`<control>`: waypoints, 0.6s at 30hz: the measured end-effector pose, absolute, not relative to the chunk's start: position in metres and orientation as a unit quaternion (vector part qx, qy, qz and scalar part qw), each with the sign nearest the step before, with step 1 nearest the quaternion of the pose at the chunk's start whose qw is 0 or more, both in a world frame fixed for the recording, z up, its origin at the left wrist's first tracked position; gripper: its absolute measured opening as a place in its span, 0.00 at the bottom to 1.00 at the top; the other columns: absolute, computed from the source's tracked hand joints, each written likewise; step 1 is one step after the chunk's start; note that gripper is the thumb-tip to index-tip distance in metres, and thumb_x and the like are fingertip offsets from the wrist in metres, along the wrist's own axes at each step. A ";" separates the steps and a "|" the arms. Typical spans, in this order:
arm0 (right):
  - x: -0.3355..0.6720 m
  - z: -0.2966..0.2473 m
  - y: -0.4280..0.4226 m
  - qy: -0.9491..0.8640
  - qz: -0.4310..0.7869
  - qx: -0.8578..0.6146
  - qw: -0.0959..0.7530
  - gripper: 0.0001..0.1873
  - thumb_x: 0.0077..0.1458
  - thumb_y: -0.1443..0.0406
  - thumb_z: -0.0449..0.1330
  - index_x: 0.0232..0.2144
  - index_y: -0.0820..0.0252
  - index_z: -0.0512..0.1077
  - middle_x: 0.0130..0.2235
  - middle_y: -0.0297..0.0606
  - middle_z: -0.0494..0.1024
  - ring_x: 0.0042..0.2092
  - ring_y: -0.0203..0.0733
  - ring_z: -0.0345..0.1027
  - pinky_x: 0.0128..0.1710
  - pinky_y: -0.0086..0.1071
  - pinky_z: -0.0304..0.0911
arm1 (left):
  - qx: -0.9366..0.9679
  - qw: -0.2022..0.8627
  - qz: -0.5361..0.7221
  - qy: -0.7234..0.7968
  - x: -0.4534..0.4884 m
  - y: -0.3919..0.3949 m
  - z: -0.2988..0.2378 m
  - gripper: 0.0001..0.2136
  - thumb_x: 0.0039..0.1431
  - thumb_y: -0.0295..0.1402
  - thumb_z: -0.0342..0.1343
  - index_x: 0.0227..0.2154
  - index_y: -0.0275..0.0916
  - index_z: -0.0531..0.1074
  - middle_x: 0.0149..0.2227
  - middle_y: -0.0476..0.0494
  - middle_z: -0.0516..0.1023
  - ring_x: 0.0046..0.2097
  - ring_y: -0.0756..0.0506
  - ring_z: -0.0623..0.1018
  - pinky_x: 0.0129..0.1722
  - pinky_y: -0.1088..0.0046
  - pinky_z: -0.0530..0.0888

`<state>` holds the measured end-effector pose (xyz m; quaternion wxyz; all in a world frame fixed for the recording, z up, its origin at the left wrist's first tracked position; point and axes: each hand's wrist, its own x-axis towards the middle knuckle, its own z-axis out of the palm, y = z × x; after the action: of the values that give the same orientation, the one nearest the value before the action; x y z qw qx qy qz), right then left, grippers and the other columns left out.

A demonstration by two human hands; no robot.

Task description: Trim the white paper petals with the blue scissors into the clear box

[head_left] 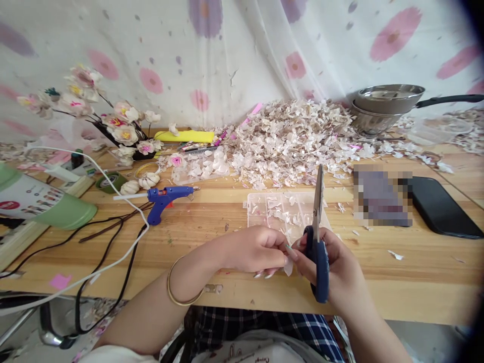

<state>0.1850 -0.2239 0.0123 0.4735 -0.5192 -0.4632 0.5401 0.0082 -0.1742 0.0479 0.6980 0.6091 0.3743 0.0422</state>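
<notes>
My left hand (pixel 264 249) is closed over the front of the table, its fingers pinching a small whitish petal-like piece (pixel 288 267). The fingertips of my right hand (pixel 336 259) meet the left ones at this piece. Scissors (pixel 320 262) with dark blue handles hang on my right hand, blades pointing up and away from the piece. Just beyond both hands lies a clear compartment box (pixel 257 209) with pale petal scraps in it. Part of the box is hidden behind my hands and the scissors.
A large heap of pale petals (pixel 287 136) spreads along the back. Left are a blue glue gun (pixel 162 196) with cables, a green cup (pixel 71 214) lying tilted and artificial flowers (pixel 124 133). Right are a black phone (pixel 446 206), a blurred-out object (pixel 381 196) and stacked metal pans (pixel 389 101).
</notes>
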 end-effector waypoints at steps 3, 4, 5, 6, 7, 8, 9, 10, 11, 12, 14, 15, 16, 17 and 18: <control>0.186 0.005 -0.224 -0.490 0.514 -0.509 0.487 0.14 0.48 0.61 0.69 0.31 0.56 0.67 0.27 0.29 0.74 0.26 0.34 0.66 0.25 0.27 0.60 | 0.604 0.699 0.039 0.380 0.009 -0.173 0.047 0.03 0.55 0.30 0.50 0.30 0.37 0.68 0.21 0.54 0.68 0.22 0.55 0.66 0.23 0.79 0.64; 0.187 0.002 -0.224 -0.497 0.500 -0.509 0.494 0.14 0.49 0.61 0.69 0.31 0.56 0.67 0.27 0.29 0.74 0.26 0.34 0.67 0.25 0.27 0.61 | 0.602 0.698 0.041 0.385 0.009 -0.173 0.046 0.03 0.56 0.30 0.51 0.30 0.37 0.68 0.21 0.54 0.68 0.22 0.54 0.66 0.23 0.79 0.64; 0.188 0.000 -0.224 -0.503 0.485 -0.512 0.500 0.14 0.49 0.61 0.69 0.32 0.55 0.67 0.28 0.29 0.74 0.26 0.34 0.67 0.26 0.27 0.62 | 0.599 0.698 0.044 0.390 0.010 -0.173 0.046 0.04 0.56 0.31 0.51 0.31 0.37 0.68 0.21 0.54 0.68 0.22 0.54 0.66 0.22 0.79 0.63; 0.189 -0.002 -0.224 -0.506 0.469 -0.518 0.506 0.14 0.49 0.61 0.69 0.32 0.55 0.67 0.28 0.30 0.74 0.27 0.34 0.68 0.26 0.27 0.63 | 0.595 0.700 0.048 0.393 0.010 -0.173 0.046 0.04 0.56 0.32 0.51 0.31 0.37 0.67 0.21 0.54 0.68 0.22 0.54 0.66 0.22 0.78 0.63; 0.189 -0.003 -0.224 -0.506 0.454 -0.525 0.512 0.13 0.50 0.62 0.68 0.32 0.55 0.67 0.28 0.30 0.74 0.27 0.34 0.68 0.26 0.27 0.63 | 0.592 0.701 0.053 0.393 0.011 -0.173 0.045 0.04 0.57 0.33 0.52 0.31 0.37 0.67 0.21 0.54 0.68 0.21 0.54 0.66 0.22 0.78 0.63; 0.189 -0.004 -0.224 -0.503 0.437 -0.535 0.520 0.13 0.50 0.62 0.68 0.32 0.55 0.67 0.29 0.30 0.75 0.27 0.34 0.69 0.26 0.27 0.64 | 0.592 0.702 0.059 0.391 0.012 -0.173 0.045 0.05 0.57 0.34 0.52 0.31 0.38 0.66 0.21 0.54 0.68 0.21 0.54 0.65 0.22 0.78 0.63; 0.188 -0.005 -0.224 -0.499 0.419 -0.543 0.530 0.13 0.50 0.62 0.68 0.33 0.55 0.67 0.29 0.30 0.75 0.27 0.34 0.69 0.27 0.27 0.64 | 0.594 0.701 0.066 0.389 0.013 -0.174 0.044 0.06 0.58 0.35 0.52 0.31 0.38 0.65 0.22 0.54 0.68 0.21 0.54 0.65 0.23 0.78 0.63; 0.187 -0.005 -0.224 -0.494 0.400 -0.550 0.542 0.12 0.50 0.62 0.68 0.33 0.55 0.67 0.29 0.31 0.76 0.28 0.35 0.70 0.27 0.26 0.65 | 0.595 0.700 0.074 0.388 0.013 -0.174 0.043 0.07 0.58 0.36 0.53 0.31 0.38 0.65 0.22 0.54 0.68 0.22 0.55 0.66 0.23 0.78 0.64; 0.186 -0.005 -0.224 -0.488 0.381 -0.556 0.555 0.12 0.50 0.62 0.68 0.32 0.55 0.68 0.29 0.31 0.76 0.29 0.35 0.70 0.28 0.26 0.66 | 0.595 0.699 0.083 0.388 0.014 -0.174 0.042 0.07 0.58 0.36 0.53 0.31 0.38 0.65 0.22 0.54 0.68 0.22 0.54 0.66 0.23 0.78 0.64; 0.185 -0.005 -0.224 -0.484 0.363 -0.559 0.567 0.12 0.50 0.63 0.68 0.32 0.55 0.68 0.30 0.31 0.76 0.29 0.35 0.71 0.29 0.26 0.67 | 0.592 0.701 0.092 0.387 0.015 -0.175 0.041 0.07 0.59 0.36 0.52 0.30 0.37 0.64 0.23 0.53 0.69 0.22 0.54 0.67 0.23 0.78 0.65; 0.184 -0.005 -0.225 -0.479 0.337 -0.560 0.586 0.12 0.49 0.63 0.69 0.32 0.56 0.69 0.30 0.31 0.77 0.30 0.35 0.72 0.31 0.27 0.69 | 0.579 0.710 0.111 0.386 0.017 -0.175 0.040 0.07 0.59 0.35 0.51 0.30 0.37 0.65 0.23 0.52 0.69 0.24 0.54 0.69 0.24 0.78 0.66; 0.183 -0.005 -0.225 -0.479 0.327 -0.558 0.594 0.12 0.49 0.64 0.69 0.32 0.56 0.69 0.30 0.32 0.77 0.30 0.35 0.72 0.31 0.27 0.69 | 0.573 0.714 0.119 0.385 0.017 -0.176 0.040 0.07 0.60 0.34 0.51 0.29 0.37 0.65 0.23 0.52 0.70 0.24 0.54 0.70 0.24 0.78 0.67; 0.183 -0.005 -0.225 -0.478 0.320 -0.556 0.600 0.12 0.49 0.64 0.69 0.32 0.56 0.69 0.30 0.32 0.77 0.29 0.35 0.72 0.31 0.27 0.69 | 0.570 0.715 0.128 0.384 0.018 -0.176 0.040 0.07 0.60 0.33 0.50 0.29 0.37 0.65 0.23 0.51 0.70 0.24 0.54 0.70 0.24 0.78 0.67; 0.182 -0.005 -0.225 -0.477 0.315 -0.554 0.605 0.12 0.49 0.64 0.69 0.32 0.56 0.69 0.30 0.32 0.77 0.29 0.35 0.73 0.31 0.26 0.69 | 0.570 0.713 0.138 0.384 0.018 -0.176 0.040 0.07 0.60 0.32 0.49 0.28 0.37 0.65 0.23 0.51 0.70 0.23 0.54 0.69 0.24 0.78 0.67; 0.182 -0.005 -0.226 -0.476 0.312 -0.552 0.609 0.12 0.49 0.64 0.69 0.32 0.56 0.69 0.30 0.32 0.77 0.29 0.35 0.73 0.30 0.26 0.69 | 0.571 0.710 0.149 0.384 0.018 -0.176 0.041 0.07 0.60 0.32 0.49 0.28 0.37 0.65 0.23 0.51 0.70 0.23 0.54 0.69 0.24 0.78 0.66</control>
<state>0.1820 -0.2256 -0.0048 0.6090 -0.5521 -0.4761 0.3124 0.0180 -0.1757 0.0406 0.7104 0.5708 0.3837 0.1494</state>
